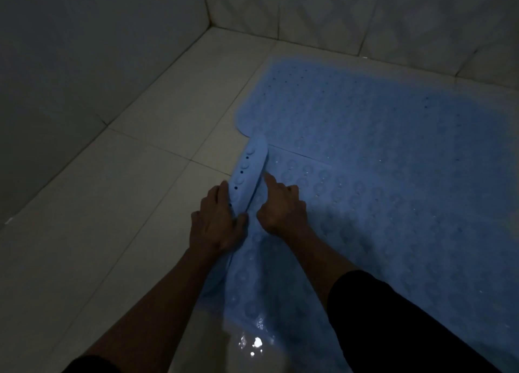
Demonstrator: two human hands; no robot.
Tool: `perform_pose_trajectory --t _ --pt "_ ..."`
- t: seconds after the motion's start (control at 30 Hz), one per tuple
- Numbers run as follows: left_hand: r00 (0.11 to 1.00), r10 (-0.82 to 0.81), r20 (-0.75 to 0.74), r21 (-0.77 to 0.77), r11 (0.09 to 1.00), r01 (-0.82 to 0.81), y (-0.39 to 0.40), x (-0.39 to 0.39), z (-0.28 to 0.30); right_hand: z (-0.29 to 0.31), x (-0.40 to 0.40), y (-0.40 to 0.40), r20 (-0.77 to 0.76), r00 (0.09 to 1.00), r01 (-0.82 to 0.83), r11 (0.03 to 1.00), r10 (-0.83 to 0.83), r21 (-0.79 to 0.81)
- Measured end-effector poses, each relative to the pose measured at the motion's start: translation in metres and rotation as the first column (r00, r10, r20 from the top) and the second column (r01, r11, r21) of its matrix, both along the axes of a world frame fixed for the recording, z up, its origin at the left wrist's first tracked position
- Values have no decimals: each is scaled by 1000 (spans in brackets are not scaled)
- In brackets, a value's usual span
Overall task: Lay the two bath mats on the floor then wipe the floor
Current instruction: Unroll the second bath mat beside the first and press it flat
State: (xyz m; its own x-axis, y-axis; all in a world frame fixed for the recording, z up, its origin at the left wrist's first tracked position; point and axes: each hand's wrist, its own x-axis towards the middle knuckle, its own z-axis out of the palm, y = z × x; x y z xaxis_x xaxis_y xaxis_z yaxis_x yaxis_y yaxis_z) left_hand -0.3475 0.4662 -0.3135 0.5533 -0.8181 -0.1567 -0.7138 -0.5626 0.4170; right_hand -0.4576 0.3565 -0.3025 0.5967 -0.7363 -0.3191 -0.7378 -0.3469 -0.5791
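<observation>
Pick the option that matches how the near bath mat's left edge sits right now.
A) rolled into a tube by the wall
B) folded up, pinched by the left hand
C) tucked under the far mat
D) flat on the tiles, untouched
B: the left hand pinches the near mat at its left edge, which curls up showing suction cups, while the right hand presses a finger beside the fold.

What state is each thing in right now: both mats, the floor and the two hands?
Far mat: lying flat on the floor by the wall.
Near mat: mostly flat, its left edge folded up and over.
Left hand: gripping the folded edge.
Right hand: on the near mat, index finger extended beside the fold.
Floor: tiled, with a shiny, possibly wet patch near the bottom.
</observation>
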Motion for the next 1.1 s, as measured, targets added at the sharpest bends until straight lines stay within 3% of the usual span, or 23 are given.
perform_pose_trajectory --t 0.17,0.3,0.43,0.5,0.6,0.73,0.87,1.1 --pt "989 -51 139 -97 993 65 -4 19 10 -1 3 -3 -29 999 42 998 -44 -36" --pt "915 -80 395 103 994 42 -11 31 9 -5 7 -2 -63 997 46 996 -51 -82" --pt "753 -256 606 364 931 23 -7 51 2 -8 11 -3 -121 992 1 986 -21 -165" --pt "792 -283 541 376 924 73 -12 55 -6 -11 12 -6 -134 991 -32 970 0 -240" --pt "902 -250 353 246 955 168 -31 58 -17 -18 14 -17 -121 993 -48 927 3 -372" --pt "947 -226 230 214 961 178 -52 63 -33 -31 15 -42 -148 989 -76 886 9 -457" --pt "954 -180 238 127 980 153 -51 63 -48 -47 14 -62 -237 967 -170 934 96 -314" --pt "924 -221 311 131 973 189 -56 70 -48 -64 12 -56 -156 987 -88 907 25 -412"
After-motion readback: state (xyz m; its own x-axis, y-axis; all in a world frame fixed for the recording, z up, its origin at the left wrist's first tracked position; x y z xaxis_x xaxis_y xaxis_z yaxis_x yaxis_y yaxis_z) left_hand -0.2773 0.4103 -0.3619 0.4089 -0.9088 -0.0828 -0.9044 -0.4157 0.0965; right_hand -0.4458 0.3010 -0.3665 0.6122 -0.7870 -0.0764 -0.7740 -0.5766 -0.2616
